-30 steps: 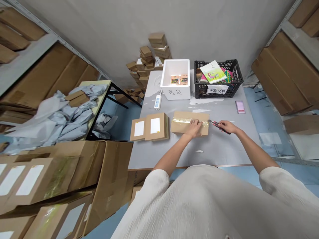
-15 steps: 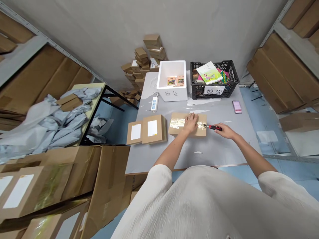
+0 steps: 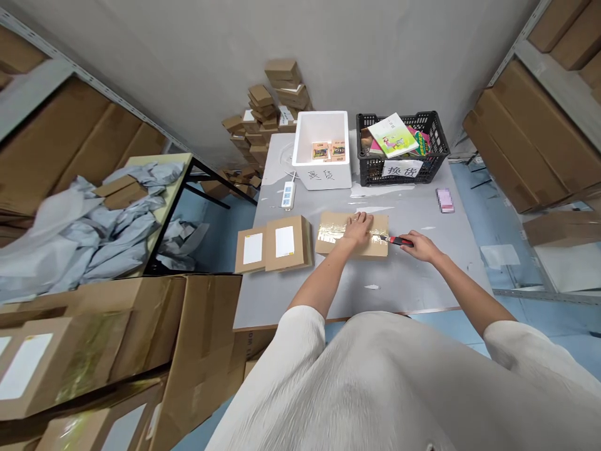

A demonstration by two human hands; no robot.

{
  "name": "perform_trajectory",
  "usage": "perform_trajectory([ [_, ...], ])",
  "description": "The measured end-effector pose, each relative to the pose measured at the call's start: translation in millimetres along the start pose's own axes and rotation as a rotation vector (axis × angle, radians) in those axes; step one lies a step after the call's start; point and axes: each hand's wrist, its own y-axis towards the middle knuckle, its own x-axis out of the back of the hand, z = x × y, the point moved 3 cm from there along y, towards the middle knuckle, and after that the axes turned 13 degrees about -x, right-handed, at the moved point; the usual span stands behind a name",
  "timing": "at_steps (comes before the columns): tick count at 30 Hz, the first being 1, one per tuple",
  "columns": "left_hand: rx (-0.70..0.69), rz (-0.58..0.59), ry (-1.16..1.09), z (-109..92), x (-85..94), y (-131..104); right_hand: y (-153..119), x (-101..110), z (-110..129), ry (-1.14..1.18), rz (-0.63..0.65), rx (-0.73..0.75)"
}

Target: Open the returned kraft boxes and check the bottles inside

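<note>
A taped cardboard box (image 3: 335, 233) lies flat on the grey table (image 3: 328, 288) in front of me. My left hand (image 3: 359, 228) presses on its top with the fingers stretched out over the clear tape. My right hand (image 3: 419, 246) is wrapped round the handle of a red and black utility knife (image 3: 400, 241). The knife's tip touches the tape near the box's right end. Left of this box are two labelled cardboard boxes, a larger one (image 3: 284, 244) and a smaller one (image 3: 250, 263).
At the table's back stand a white foam box (image 3: 323, 172) holding small packets and a black crate (image 3: 399, 169) of books. A power strip (image 3: 288, 195) lies left, a phone (image 3: 445, 200) right. Large cartons (image 3: 201, 351) crowd the left; shelves (image 3: 530, 156) stand right.
The knife and my right hand have moved slightly left along the tape. My left hand stays on the box. The whole view has shifted a little.
</note>
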Motion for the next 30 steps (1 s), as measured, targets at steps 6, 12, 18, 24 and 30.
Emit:
perform_trajectory([
  [6,-0.011,-0.008,0.109,3,-8.7,-11,4,-1,2,0.008,0.001,0.029],
  [12,-0.001,-0.096,0.159,-3,-19.7,-27,4,-7,3,0.025,-0.035,0.038],
  [18,0.007,-0.141,0.173,-7,-25.9,-33,6,-8,0,0.009,-0.034,0.044],
  [24,0.019,-0.180,0.169,-8,-32.6,-35,11,-4,-7,-0.031,-0.039,0.052],
  [30,0.030,-0.161,0.151,-7,-35.8,-35,14,-1,-7,-0.082,-0.046,0.092],
])
